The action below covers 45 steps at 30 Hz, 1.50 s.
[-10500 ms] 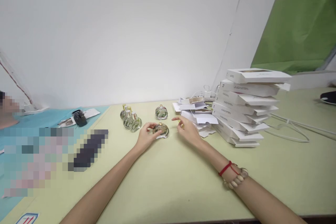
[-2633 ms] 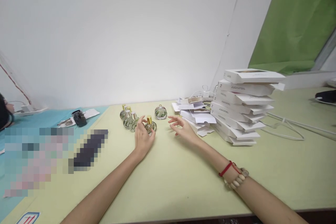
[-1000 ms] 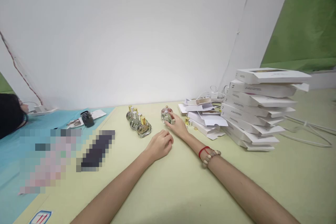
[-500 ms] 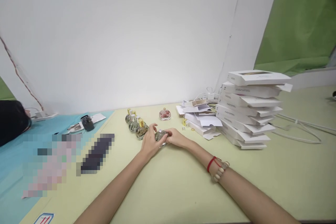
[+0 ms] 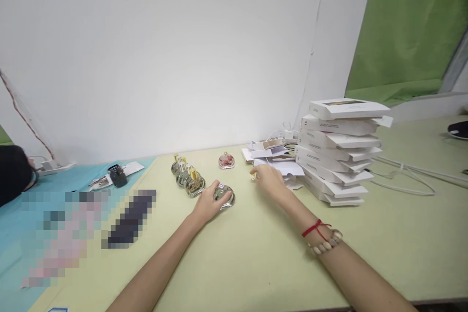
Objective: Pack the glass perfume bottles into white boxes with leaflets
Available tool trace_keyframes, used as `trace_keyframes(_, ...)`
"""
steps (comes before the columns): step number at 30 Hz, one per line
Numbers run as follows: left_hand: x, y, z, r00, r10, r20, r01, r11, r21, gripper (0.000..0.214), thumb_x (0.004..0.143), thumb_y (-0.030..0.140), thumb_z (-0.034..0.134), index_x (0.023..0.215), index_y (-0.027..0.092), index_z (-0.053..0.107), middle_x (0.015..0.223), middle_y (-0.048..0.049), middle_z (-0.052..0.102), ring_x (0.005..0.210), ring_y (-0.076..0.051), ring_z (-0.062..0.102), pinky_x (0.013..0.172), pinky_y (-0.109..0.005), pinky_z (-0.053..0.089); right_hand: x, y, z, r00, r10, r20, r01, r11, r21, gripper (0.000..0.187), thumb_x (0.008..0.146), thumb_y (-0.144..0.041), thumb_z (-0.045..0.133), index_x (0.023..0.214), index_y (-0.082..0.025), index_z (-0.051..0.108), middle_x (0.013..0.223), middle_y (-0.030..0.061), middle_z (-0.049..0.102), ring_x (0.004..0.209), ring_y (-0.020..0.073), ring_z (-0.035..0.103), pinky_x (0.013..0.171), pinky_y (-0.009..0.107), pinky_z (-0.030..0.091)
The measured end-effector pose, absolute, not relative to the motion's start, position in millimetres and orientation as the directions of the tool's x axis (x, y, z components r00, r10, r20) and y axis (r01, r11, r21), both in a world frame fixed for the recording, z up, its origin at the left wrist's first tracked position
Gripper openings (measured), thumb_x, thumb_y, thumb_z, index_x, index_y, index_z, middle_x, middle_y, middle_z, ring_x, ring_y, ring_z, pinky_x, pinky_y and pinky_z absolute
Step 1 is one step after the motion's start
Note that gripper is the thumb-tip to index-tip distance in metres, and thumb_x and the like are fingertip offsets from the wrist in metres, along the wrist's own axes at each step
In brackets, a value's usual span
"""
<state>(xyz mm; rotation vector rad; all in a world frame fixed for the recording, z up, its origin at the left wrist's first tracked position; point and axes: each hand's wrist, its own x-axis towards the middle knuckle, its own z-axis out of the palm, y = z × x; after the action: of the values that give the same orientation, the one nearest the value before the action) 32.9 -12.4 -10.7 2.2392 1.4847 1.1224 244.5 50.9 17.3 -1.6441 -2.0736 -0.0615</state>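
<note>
My left hand [image 5: 206,204] is curled round a small round glass perfume bottle [image 5: 224,195] that stands uncapped on the pale green table [image 5: 234,263]. My right hand [image 5: 268,180] reaches to the right of it, fingertips pinching at a tiny gold cap [image 5: 253,177] beside the loose white card pieces [image 5: 278,158]. A row of capped glass bottles [image 5: 185,179] stands just left of my left hand. One bottle with pink contents [image 5: 226,161] sits alone further back.
A leaning stack of flat white boxes [image 5: 338,148] fills the right side, with white cables [image 5: 405,175] trailing behind it. A blue mat [image 5: 66,190] at the left carries a dark jar [image 5: 117,175]. Another person's dark sleeve [image 5: 12,173] shows at the far left edge.
My right hand left the bottle and moved right to the small gold cap by the card pieces. My left hand kept hold of the bottle, which stays in place.
</note>
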Motion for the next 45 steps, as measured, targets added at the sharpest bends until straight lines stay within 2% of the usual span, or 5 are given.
trace_keyframes(9, 33, -12, -10, 0.2, 0.874, 0.444, 0.686, -0.448, 0.573, 0.033, 0.071, 0.052, 0.051, 0.075, 0.02, 0.042, 0.063, 0.0047, 0.047, 0.057, -0.01, 0.043, 0.054, -0.022, 0.032, 236, 32, 29, -0.027, 0.972, 0.235, 0.984, 0.068, -0.166, 0.03, 0.062, 0.003, 0.048, 0.076, -0.016, 0.067, 0.077, 0.014, 0.065, 0.076, 0.0255, 0.061, 0.057, 0.029, 0.036)
trace_keyframes(20, 31, -7, -14, 0.224, 0.875, 0.429, 0.699, -0.451, 0.555, 0.039, 0.064, 0.052, 0.058, 0.078, 0.02, 0.041, 0.067, 0.005, 0.047, 0.06, -0.01, 0.043, 0.056, -0.021, 0.032, 237, 28, 41, 0.045, 0.988, 0.145, 0.986, -0.02, -0.167, 0.037, 0.07, 0.001, 0.044, 0.095, -0.018, 0.064, 0.092, 0.0122, 0.065, 0.091, 0.023, 0.059, 0.064, 0.026, 0.036)
trace_keyframes(27, 31, -5, -16, 0.21, 0.884, 0.417, 0.684, -0.437, 0.584, 0.044, 0.06, 0.055, 0.061, 0.077, 0.02, 0.041, 0.068, 0.0052, 0.045, 0.062, -0.01, 0.041, 0.055, -0.021, 0.031, 238, 28, 44, 0.022, 0.996, 0.091, 0.992, -0.011, -0.128, 0.033, 0.067, 0.002, 0.047, 0.086, -0.018, 0.066, 0.091, 0.0117, 0.066, 0.089, 0.0221, 0.06, 0.061, 0.025, 0.034)
trace_keyframes(34, 33, -9, -13, 0.205, 0.887, 0.415, 0.666, -0.437, 0.605, 0.042, 0.061, 0.052, 0.061, 0.081, 0.018, 0.044, 0.07, 0.0042, 0.049, 0.063, -0.011, 0.044, 0.056, -0.022, 0.032, 245, 35, 39, -0.032, 0.995, 0.096, 0.985, 0.048, -0.166, 0.045, 0.06, 0.001, 0.052, 0.097, -0.021, 0.064, 0.089, 0.006, 0.067, 0.084, 0.0182, 0.061, 0.058, 0.022, 0.033)
trace_keyframes(45, 33, -9, -12, 0.208, 0.887, 0.412, 0.676, -0.435, 0.594, 0.042, 0.061, 0.052, 0.061, 0.08, 0.018, 0.045, 0.067, 0.0055, 0.048, 0.06, -0.009, 0.044, 0.055, -0.021, 0.032, 245, 41, 30, -0.084, 0.99, 0.11, 0.973, 0.105, -0.207, 0.033, 0.061, -0.005, 0.054, 0.087, -0.019, 0.068, 0.087, 0.0053, 0.067, 0.078, 0.0163, 0.06, 0.057, 0.023, 0.034)
